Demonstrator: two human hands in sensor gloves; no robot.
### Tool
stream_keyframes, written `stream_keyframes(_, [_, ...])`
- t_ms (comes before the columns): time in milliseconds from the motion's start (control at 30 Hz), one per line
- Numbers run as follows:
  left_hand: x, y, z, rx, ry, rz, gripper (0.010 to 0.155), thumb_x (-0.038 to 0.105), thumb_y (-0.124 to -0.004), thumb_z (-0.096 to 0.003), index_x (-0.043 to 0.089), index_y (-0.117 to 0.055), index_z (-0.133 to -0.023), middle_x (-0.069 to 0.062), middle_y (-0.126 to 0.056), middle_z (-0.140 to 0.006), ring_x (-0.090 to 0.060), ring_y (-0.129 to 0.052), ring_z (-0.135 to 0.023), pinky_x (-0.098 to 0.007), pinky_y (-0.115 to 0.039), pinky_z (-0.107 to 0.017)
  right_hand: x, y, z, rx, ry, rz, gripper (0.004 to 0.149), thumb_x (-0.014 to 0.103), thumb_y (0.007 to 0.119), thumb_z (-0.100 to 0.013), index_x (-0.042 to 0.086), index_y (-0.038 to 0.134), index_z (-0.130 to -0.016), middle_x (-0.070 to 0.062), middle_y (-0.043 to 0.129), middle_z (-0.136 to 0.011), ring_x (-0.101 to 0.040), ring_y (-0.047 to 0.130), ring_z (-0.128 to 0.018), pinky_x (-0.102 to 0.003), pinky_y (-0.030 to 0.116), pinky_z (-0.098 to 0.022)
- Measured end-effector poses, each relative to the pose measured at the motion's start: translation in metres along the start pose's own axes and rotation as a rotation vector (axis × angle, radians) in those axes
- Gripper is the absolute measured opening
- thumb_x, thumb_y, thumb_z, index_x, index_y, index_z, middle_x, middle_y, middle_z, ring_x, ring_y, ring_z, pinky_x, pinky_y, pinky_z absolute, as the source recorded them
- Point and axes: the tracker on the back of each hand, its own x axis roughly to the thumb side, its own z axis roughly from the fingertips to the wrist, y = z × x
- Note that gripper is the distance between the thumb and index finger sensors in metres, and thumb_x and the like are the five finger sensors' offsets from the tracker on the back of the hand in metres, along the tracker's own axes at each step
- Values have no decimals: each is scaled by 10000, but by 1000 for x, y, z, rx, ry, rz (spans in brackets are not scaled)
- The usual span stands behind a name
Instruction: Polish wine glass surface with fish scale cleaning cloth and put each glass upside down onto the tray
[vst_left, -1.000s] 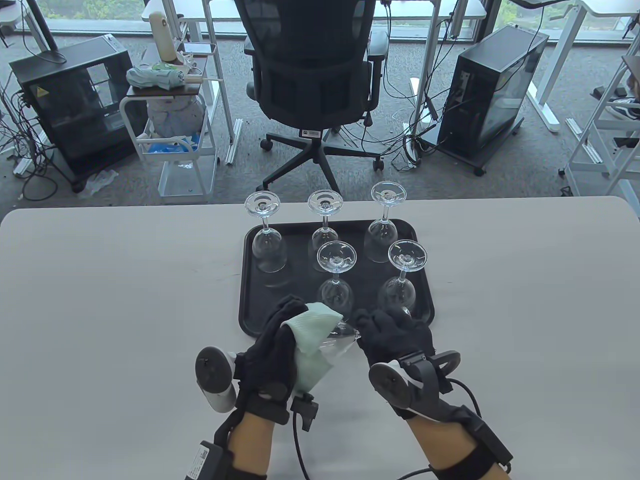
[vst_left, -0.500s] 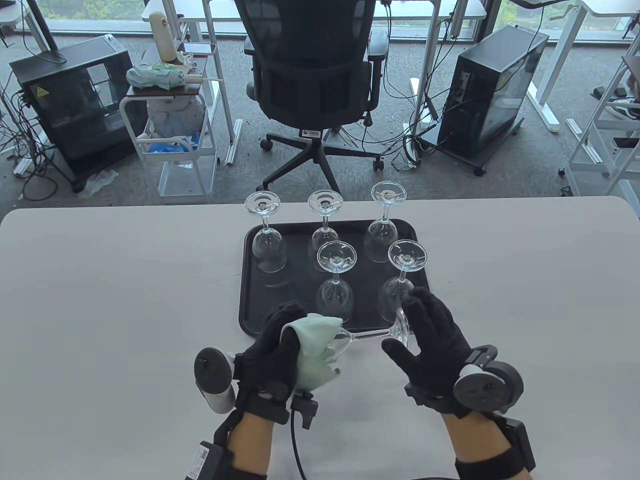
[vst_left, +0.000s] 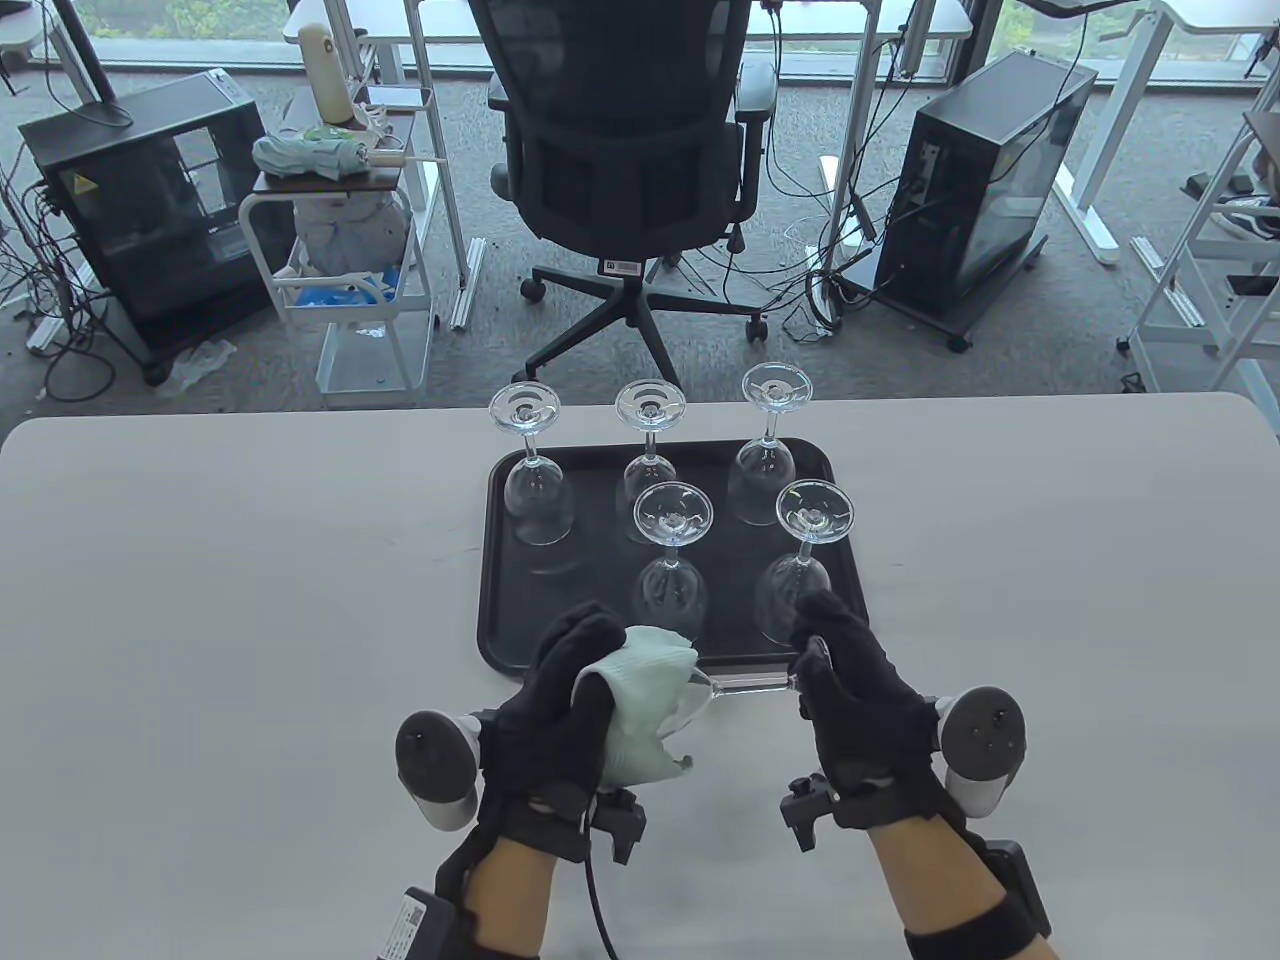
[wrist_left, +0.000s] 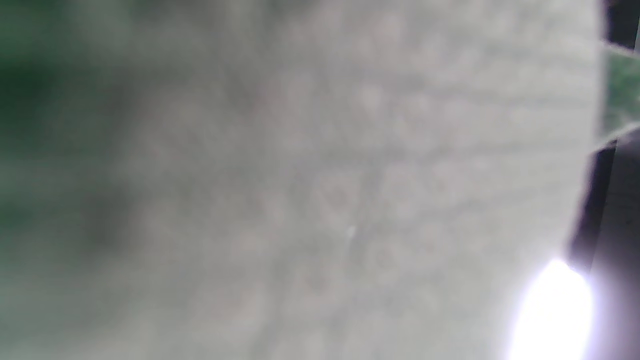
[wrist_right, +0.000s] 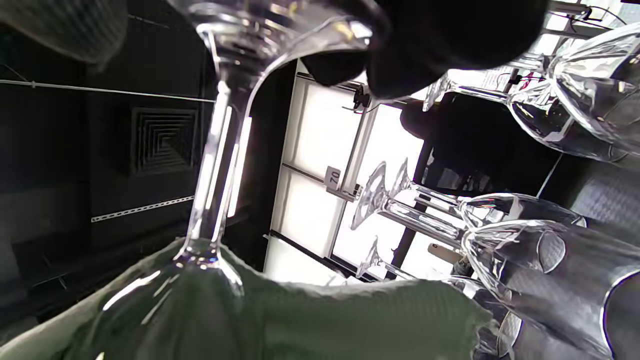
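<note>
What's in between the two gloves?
The wine glass's clear stem spans the gap between left hand and right hand, seen in the table view.

My gloves (vst_left: 560, 690) were matt black knit. The cloth (vst_left: 645, 705) I held was pale green, with a fine scale weave. The glass (vst_left: 750, 683) was clear and glossy, like those on the tray (vst_left: 495, 610), which was matt black plastic.

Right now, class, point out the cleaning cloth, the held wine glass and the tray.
cleaning cloth (vst_left: 645, 700), table view, bunched middle.
held wine glass (vst_left: 755, 684), table view, stem.
tray (vst_left: 497, 600), table view, bare left floor.
</note>
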Motion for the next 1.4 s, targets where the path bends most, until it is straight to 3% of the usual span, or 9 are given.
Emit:
stream_keyframes(133, [-4, 3, 0, -8, 77, 44, 590, 685, -659, -546, 329, -663, -1016, -57, -629, -1099, -385, -749, -920, -545, -865, -441, 9, 0, 0, -17, -321, 234, 892, 766, 809, -393, 296, 468, -1070, -158, 670, -975, -327, 900, -607, -385, 879, -360])
stream_keyframes(200, [-4, 2, 0, -16, 99, 115, 589, 670, -677, -546, 314, -675, -1015, -69, -629, -1098, -403, -735, -919, -564, -846, -439, 14, 1, 1, -17, -377, 311, 907, 744, 832, -393, 310, 417, -1073, -146, 648, -976, -303, 884, -620, -368, 872, -376])
stream_keyframes(333, [4, 0, 0, -16, 40, 53, 592, 685, -665, -542, 332, -665, -1017, -54, -618, -1107, -379, -735, -933, -551, -851, -445, 10, 2, 0, 6, -263, 240, 803, 755, 769, -437, 352, 439, -1048, -139, 671, -943, -262, 900, -508, -324, 868, -274])
stream_keyframes(433, [8, 0, 0, -11, -16, -32, 609, 701, -672, -526, 346, -646, -1021, -45, -603, -1113, -374, -734, -935, -541, -855, -443, 7, 4, -1, 61, -43, 128, 786, 756, 713, -472, 302, 459, -1062, -177, 674, -934, -291, 887, -494, -354, 850, -266])
stream_keyframes(700, [3, 2, -2, -70, 86, 68, 602, 685, -675, -545, 327, -648, -1028, -61, -608, -1110, -400, -733, -922, -546, -858, -431, 20, -2, 2, 14, -506, 463, 907, 714, 815, -413, 336, 305, -1060, -132, 581, -1036, -308, 922, -562, -383, 900, -329])
stream_keyframes(933, [5, -1, 0, -30, -19, -6, 614, 700, -689, -523, 342, -648, -1020, -43, -608, -1114, -373, -738, -940, -545, -858, -449, 13, -2, -4, 109, -120, 189, 781, 752, 719, -463, 311, 472, -1058, -180, 709, -914, -297, 914, -452, -364, 864, -236])
stream_keyframes(1133, [-1, 3, -2, -56, 68, 94, 606, 696, -688, -542, 333, -651, -1025, -48, -622, -1110, -387, -739, -930, -547, -859, -442, 25, -1, 1, 15, -514, 437, 913, 682, 865, -403, 287, 372, -1061, -172, 647, -1000, -326, 951, -573, -427, 944, -355])
stream_keyframes(1200, [-4, 3, -1, -79, 106, 132, 609, 695, -693, -545, 329, -645, -1029, -51, -613, -1113, -385, -732, -932, -540, -857, -448, 26, -2, 3, 11, -535, 458, 912, 667, 879, -403, 314, 353, -1060, -164, 636, -1007, -311, 951, -582, -410, 952, -360])
stream_keyframes(1400, [3, -1, 0, -36, -12, 14, 612, 698, -703, -524, 344, -644, -1020, -38, -600, -1118, -366, -724, -950, -549, -851, -467, 10, 0, -5, 108, -119, 196, 794, 739, 755, -455, 304, 466, -1053, -193, 725, -891, -275, 933, -446, -348, 897, -230])
